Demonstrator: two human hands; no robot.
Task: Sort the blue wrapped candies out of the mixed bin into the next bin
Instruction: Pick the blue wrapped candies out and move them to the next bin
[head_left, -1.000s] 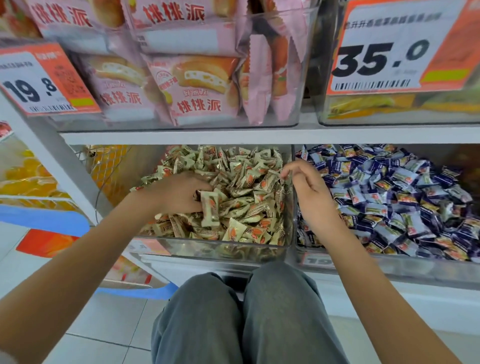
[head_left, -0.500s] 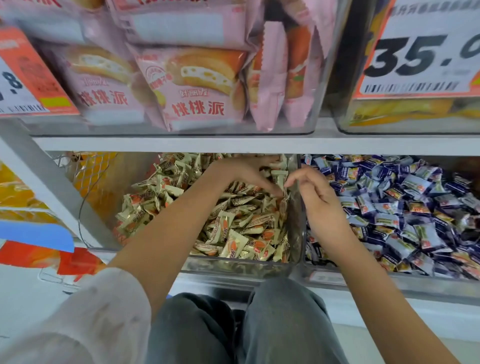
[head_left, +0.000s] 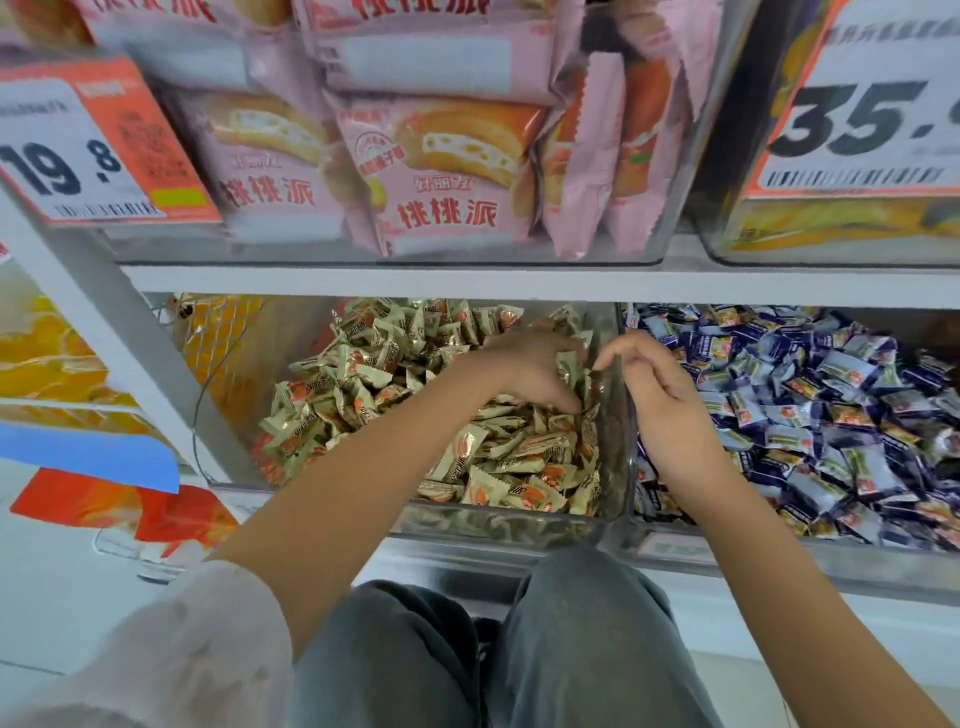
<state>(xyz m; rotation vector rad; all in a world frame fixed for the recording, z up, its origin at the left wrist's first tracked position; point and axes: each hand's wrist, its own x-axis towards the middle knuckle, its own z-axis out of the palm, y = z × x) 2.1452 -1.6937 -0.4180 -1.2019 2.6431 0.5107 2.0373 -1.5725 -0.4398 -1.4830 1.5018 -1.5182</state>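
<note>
Shop shelving (head_left: 363, 283) holds two clear bins side by side. Left hand (head_left: 530, 369) digs curled fingers into gold candies (head_left: 363, 395) in the left bin (head_left: 498, 525); whether it grips one, I cannot tell. Right hand (head_left: 660, 395) hangs loosely curled, holding nothing, over the dividing wall. Blue candies (head_left: 831, 405) fill the right bin (head_left: 779, 564). Pink packs (head_left: 447, 171) sit above.

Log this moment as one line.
left hand: digging in cream candies | right hand: over bin divider, empty | blue candies: right bin

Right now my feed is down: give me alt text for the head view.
The left hand digs into the clear bin of gold wrapped candies, while the right hand hangs loosely curled over the divider beside the bin of blue wrapped candies. Pink snack packs fill the shelf above.
</note>
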